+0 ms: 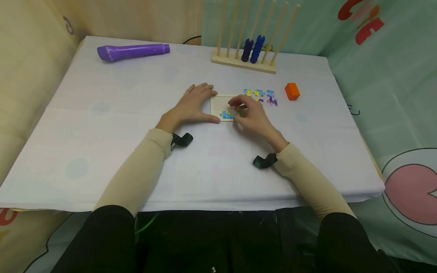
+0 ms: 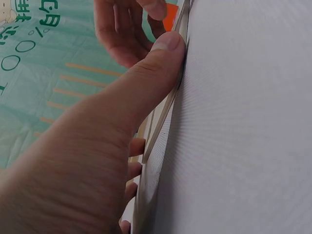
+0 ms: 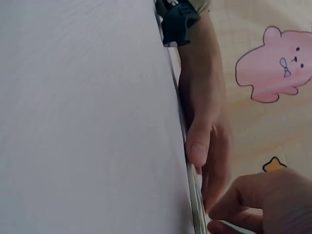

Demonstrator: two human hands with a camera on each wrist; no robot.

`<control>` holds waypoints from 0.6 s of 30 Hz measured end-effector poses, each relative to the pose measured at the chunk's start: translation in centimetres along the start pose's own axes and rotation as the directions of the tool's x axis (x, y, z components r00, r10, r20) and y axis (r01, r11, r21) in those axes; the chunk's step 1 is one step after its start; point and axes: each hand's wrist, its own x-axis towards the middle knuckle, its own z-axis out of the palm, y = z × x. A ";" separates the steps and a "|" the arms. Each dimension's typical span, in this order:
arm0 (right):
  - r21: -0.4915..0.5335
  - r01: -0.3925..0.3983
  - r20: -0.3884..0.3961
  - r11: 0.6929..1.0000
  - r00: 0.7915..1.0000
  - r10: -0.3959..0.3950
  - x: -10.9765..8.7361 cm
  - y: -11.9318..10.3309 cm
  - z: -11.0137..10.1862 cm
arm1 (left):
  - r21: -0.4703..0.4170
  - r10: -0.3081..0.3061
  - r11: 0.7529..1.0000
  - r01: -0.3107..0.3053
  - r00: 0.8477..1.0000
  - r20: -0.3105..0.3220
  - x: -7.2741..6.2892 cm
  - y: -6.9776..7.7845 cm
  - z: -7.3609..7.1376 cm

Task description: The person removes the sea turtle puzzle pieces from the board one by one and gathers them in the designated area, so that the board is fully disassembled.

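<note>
A thin wooden puzzle board (image 1: pixel 218 101) lies on the table, with blue and yellow joined puzzle pieces (image 1: pixel 227 115) along its near side. My left hand (image 1: pixel 194 103) spreads at the board's left side; its thumb (image 2: pixel 163 51) rests on the near edge and its fingers reach the far corner. Over the board's right part, my right hand (image 1: pixel 254 115) has curled fingers and pinches a small puzzle piece, mostly hidden by them. Past that hand lie yellow and blue puzzle pieces (image 1: pixel 254 93) and a purple and blue pair of pieces (image 1: pixel 272 98).
An orange block (image 1: pixel 292 91) sits to the right of the loose pieces. At the back stands a wooden peg rack (image 1: pixel 239 62) with dark blue beads (image 1: pixel 257 49) on two pegs. A purple toy microphone (image 1: pixel 133 51) lies back left. White cloth covers the table (image 1: pixel 112 125).
</note>
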 end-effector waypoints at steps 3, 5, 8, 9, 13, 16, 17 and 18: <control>-0.069 0.028 0.040 0.997 0.999 -0.025 0.9 -0.4 1.1 | 0.005 0.006 1.000 -0.006 1.000 -0.005 -0.1 -0.3 -0.3; -0.101 0.039 0.043 0.994 0.998 -0.035 1.0 -0.1 1.2 | 0.005 0.017 1.000 -0.017 1.000 -0.001 0.2 -0.1 -0.3; -0.107 0.068 0.052 0.992 0.997 -0.063 1.0 0.1 1.0 | 0.023 0.021 1.000 -0.021 1.000 0.007 0.5 0.1 -0.6; -0.104 0.076 0.056 0.992 0.996 -0.071 1.1 0.2 0.9 | 0.030 0.019 0.999 -0.020 1.000 0.010 0.6 0.2 -0.8; -0.089 0.091 0.071 0.992 0.994 -0.085 1.6 0.7 0.7 | 0.027 0.020 0.999 -0.020 1.000 0.016 0.7 0.4 -1.0; -0.061 0.080 0.085 0.995 0.994 -0.074 1.8 0.9 0.9 | 0.014 0.017 1.000 -0.017 1.000 0.007 0.5 0.3 -0.8; -0.051 0.074 0.091 0.996 0.993 -0.069 1.7 1.0 1.0 | 0.017 0.011 1.000 -0.011 1.000 0.009 0.4 0.2 -0.5; -0.035 0.068 0.096 0.997 0.993 -0.064 1.6 1.1 1.1 | 0.012 0.007 1.000 -0.007 1.000 0.010 0.2 0.1 -0.3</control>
